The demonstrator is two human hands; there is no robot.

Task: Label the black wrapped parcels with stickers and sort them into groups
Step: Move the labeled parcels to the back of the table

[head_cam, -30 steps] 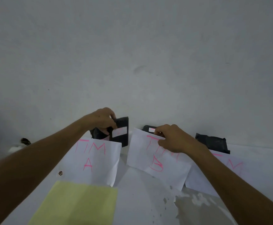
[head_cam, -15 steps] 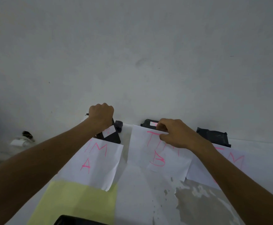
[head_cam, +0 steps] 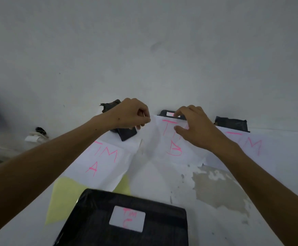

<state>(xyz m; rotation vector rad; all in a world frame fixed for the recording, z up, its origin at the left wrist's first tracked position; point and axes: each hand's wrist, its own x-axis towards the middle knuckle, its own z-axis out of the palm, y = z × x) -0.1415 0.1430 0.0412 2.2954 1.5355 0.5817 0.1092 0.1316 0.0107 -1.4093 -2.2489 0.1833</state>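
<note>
Seen from the head camera, a person reaches both arms across a white, paint-chipped floor (head_cam: 162,178) toward a grey wall (head_cam: 144,50). The left hand (head_cam: 130,113) is curled, thumb and forefinger pinching the top left corner of the white sheet marked "TIM B" (head_cam: 173,148); the right hand (head_cam: 196,126) lies on that same sheet with fingers spread and lightly bent, the fingertips (head_cam: 177,114) touching a black parcel (head_cam: 164,113) with a white sticker that pokes out just beyond the sheet's far edge. Under and just beyond the left hand sit two more black parcels — a crumpled one (head_cam: 109,106) against the wall and a flat one (head_cam: 127,134) at the top edge of the sheet marked "TIM A" (head_cam: 102,160). To the right of the right hand another black parcel (head_cam: 231,123) lies against the wall, above a third sheet (head_cam: 249,146) with pink lettering. Nearest the camera, between the forearms, a large black parcel (head_cam: 91,224) bears a white sticker (head_cam: 127,218) lettered "TIM C" in pink — it partly overlaps a pale yellow sheet (head_cam: 63,197). Whether the pinching hand also holds anything else cannot be told.
</note>
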